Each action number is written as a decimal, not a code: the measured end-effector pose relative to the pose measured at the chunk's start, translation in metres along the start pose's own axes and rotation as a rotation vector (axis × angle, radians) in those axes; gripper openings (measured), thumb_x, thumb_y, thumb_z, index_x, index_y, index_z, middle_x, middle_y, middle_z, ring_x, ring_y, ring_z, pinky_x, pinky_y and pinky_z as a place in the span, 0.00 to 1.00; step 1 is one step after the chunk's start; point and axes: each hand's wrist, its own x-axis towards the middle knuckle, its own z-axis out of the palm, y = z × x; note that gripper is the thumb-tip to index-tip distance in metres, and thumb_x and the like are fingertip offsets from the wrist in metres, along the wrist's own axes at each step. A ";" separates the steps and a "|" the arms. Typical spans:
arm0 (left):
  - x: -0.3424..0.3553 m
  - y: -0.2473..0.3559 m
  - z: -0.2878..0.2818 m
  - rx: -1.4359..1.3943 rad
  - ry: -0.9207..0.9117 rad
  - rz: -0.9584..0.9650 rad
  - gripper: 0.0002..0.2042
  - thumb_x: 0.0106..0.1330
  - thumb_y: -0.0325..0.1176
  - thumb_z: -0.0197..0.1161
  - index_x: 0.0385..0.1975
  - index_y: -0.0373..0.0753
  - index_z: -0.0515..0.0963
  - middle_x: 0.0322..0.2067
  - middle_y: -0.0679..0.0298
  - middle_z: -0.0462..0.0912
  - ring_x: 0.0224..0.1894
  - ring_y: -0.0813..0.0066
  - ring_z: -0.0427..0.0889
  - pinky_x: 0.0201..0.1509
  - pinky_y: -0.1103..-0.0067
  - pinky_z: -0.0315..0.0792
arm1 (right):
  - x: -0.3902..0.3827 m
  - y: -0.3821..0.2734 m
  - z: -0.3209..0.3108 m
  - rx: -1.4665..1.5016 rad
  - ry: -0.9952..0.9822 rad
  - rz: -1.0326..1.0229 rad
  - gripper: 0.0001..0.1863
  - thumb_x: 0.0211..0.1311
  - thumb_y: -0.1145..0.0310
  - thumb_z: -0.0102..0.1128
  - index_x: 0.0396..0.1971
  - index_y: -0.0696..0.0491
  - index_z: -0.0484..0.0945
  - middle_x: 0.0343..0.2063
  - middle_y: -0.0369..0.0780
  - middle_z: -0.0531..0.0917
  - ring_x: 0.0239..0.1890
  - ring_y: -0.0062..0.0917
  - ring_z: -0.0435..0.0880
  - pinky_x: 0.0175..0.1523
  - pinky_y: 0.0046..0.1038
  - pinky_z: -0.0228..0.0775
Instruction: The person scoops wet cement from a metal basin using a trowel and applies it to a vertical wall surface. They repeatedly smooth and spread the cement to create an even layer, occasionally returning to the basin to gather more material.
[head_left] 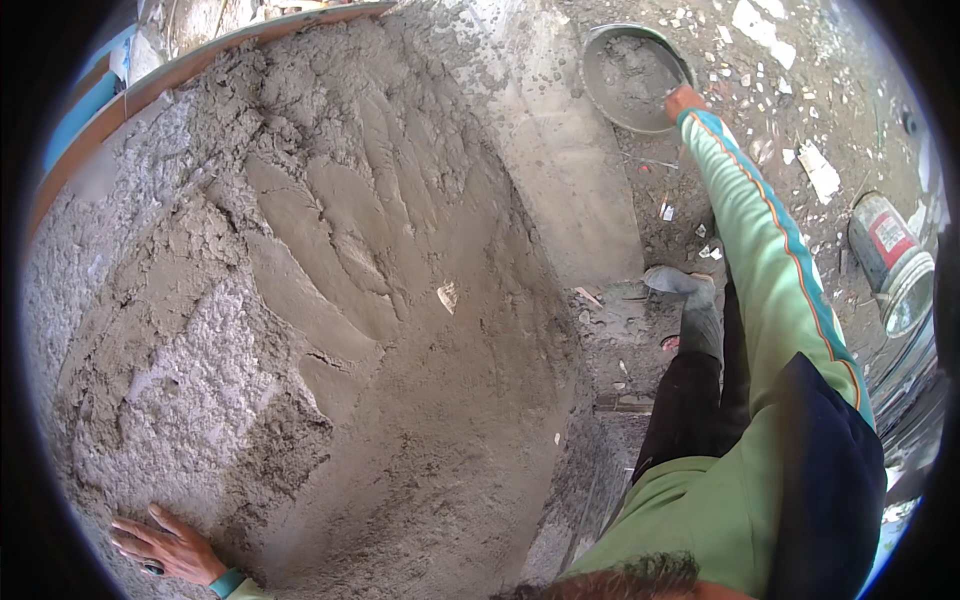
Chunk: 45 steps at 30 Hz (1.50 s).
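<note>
A broad rough surface (470, 390) coated with wet grey-brown mortar fills the left and middle of the head view. My left hand (170, 548) rests on its lower left part, fingers spread, with a ring and a teal cuff. At the upper right my right arm stretches out to a round basin (632, 78) holding grey mortar. My right hand (684, 102) is closed at the basin's right rim; what its fingers grip is hidden. Smooth, streaked mortar (330, 250) lies in the middle of the surface, beside a rougher, paler patch (205, 385).
A grey bucket (885, 240) with a red and white label lies tipped at the right. White chips and debris (820, 172) litter the dirt floor. A flat pale board (575, 190) runs below the basin, near my foot (680, 282). A reddish-brown edge (150, 92) borders the surface at upper left.
</note>
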 end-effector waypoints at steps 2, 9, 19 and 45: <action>-0.010 0.015 0.013 -0.039 -0.050 -0.049 0.39 0.73 0.70 0.33 0.79 0.55 0.45 0.78 0.59 0.46 0.79 0.53 0.45 0.80 0.53 0.48 | 0.048 0.044 -0.019 -0.554 -0.095 -0.324 0.16 0.67 0.68 0.52 0.45 0.59 0.85 0.46 0.52 0.86 0.49 0.47 0.86 0.51 0.44 0.81; -0.013 0.011 -0.001 -0.033 -0.175 -0.132 0.41 0.71 0.72 0.34 0.79 0.55 0.45 0.78 0.58 0.46 0.80 0.55 0.42 0.79 0.51 0.50 | 0.049 0.034 0.073 0.056 -0.048 -0.324 0.18 0.72 0.58 0.53 0.42 0.59 0.83 0.34 0.49 0.85 0.32 0.38 0.85 0.37 0.40 0.80; 0.005 0.024 -0.012 -0.077 -0.154 -0.113 0.45 0.69 0.74 0.31 0.79 0.50 0.44 0.79 0.59 0.43 0.81 0.58 0.39 0.80 0.53 0.43 | -0.026 0.031 0.010 0.975 -0.591 -0.003 0.23 0.70 0.47 0.59 0.47 0.54 0.77 0.20 0.34 0.74 0.18 0.21 0.74 0.18 0.29 0.68; -0.002 0.001 -0.010 0.083 -0.050 -0.017 0.40 0.74 0.69 0.33 0.79 0.51 0.43 0.79 0.56 0.42 0.80 0.53 0.42 0.80 0.56 0.45 | -0.225 0.028 -0.017 1.588 -0.459 0.063 0.17 0.73 0.55 0.56 0.42 0.55 0.77 0.16 0.33 0.73 0.10 0.18 0.70 0.13 0.24 0.61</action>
